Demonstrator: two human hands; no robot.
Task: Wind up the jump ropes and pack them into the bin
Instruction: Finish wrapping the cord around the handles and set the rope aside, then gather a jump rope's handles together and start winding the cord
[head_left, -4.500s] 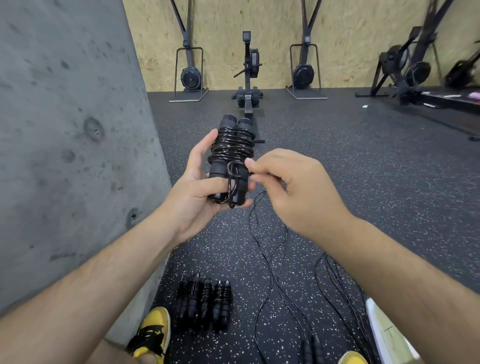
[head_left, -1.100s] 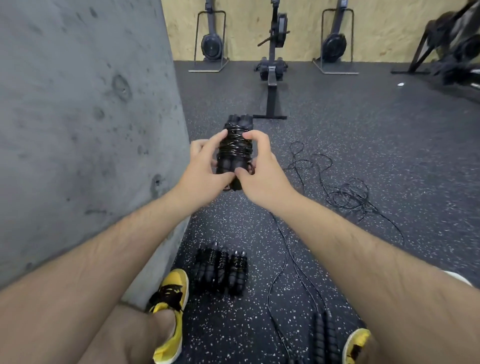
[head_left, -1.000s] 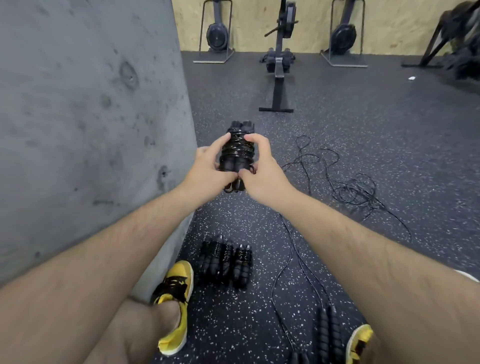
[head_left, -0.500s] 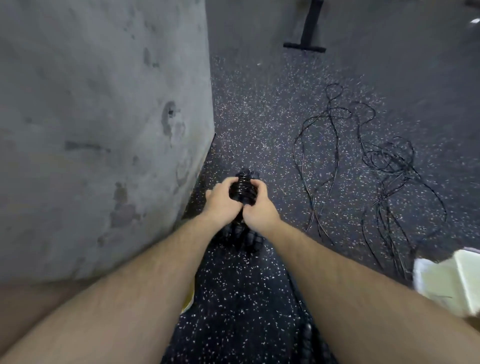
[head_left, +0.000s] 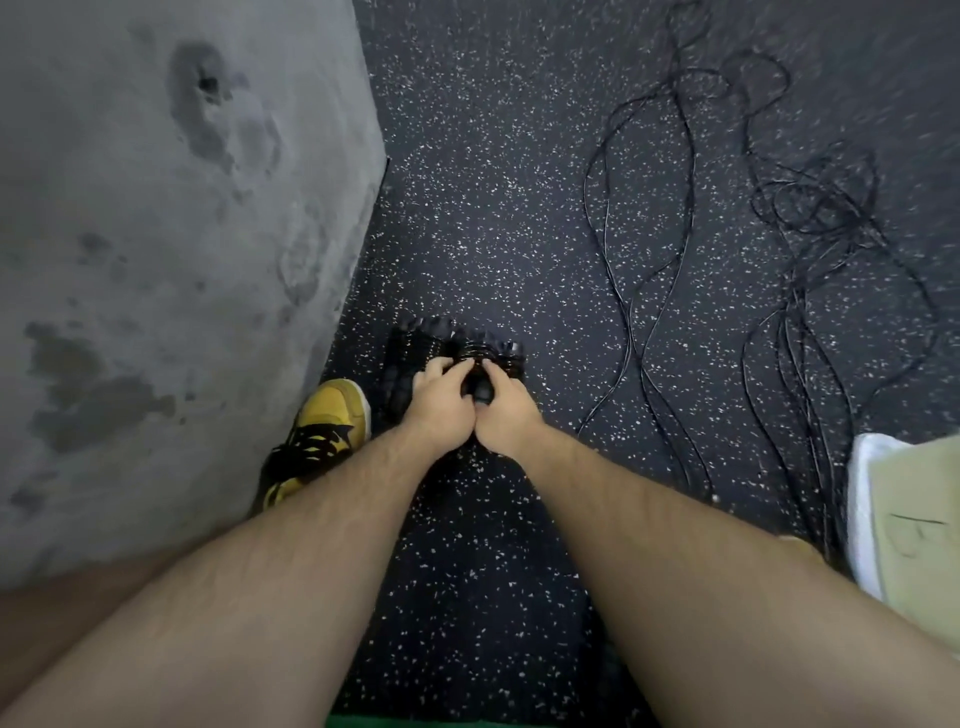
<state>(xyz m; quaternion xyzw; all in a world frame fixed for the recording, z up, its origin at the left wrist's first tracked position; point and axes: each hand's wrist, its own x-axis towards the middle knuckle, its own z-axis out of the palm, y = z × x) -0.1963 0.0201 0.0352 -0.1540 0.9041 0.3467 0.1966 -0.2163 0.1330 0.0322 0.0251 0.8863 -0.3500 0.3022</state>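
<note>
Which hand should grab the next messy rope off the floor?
Probably the right hand. The loose ropes sprawl on the floor on its side, while the left hand is by the wound bundles and the concrete wall. Both hands now grip the wound rope.

- Grey concrete wall (head_left: 156, 260) filling the left side, blotched with darker stains and 1 small pit near the top.
- Black rubber floor (head_left: 493, 234) flecked with white, spreading from the wall's foot to the right edge.
- 1 yellow shoe (head_left: 332, 415) with black laces, planted just beside the wall's base.
- Pale sheet with a white border (head_left: 909, 525) at the right edge, cut off by the frame; possibly cardboard or paper, too blurred to tell.
- Thin green strip (head_left: 415, 722) along the bottom edge.
</note>
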